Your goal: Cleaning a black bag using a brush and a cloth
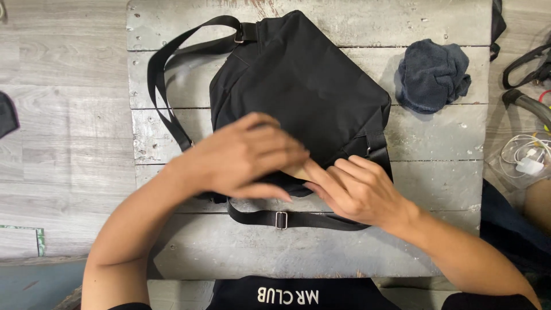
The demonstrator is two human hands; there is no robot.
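- At the bottom centre of the frame, nearest the viewer, the person's black garment with pale lettering shows at the edge, and both bare forearms rise from the lower corners toward the middle.
- The left hand lies at the centre of the frame, palm down, with the fingers stretched out and close together, pressing flat on the near edge of the black bag; it grips nothing that can be seen.
- The right hand sits just right of centre, touching the left hand. Its fingers are half curled and point up-left, with the fingertips at the bag's near edge, partly tucked under the left hand; whether they pinch any fabric cannot be told.
- Just below the hands, a black strap with a small metal buckle runs across the worktop.
- The worktop is made of worn grey wooden planks with scattered nail heads and fills the middle of the frame.
- The black bag lies flat on it, turned like a diamond, reaching from the centre to the top of the frame.
- A second, long strap loops from the bag's upper left corner down the left side.
- In the upper right, well apart from the bag, a crumpled dark blue cloth rests on the worktop.
- At the far right edge, off the worktop, a white cable and charger lie in a tangle.
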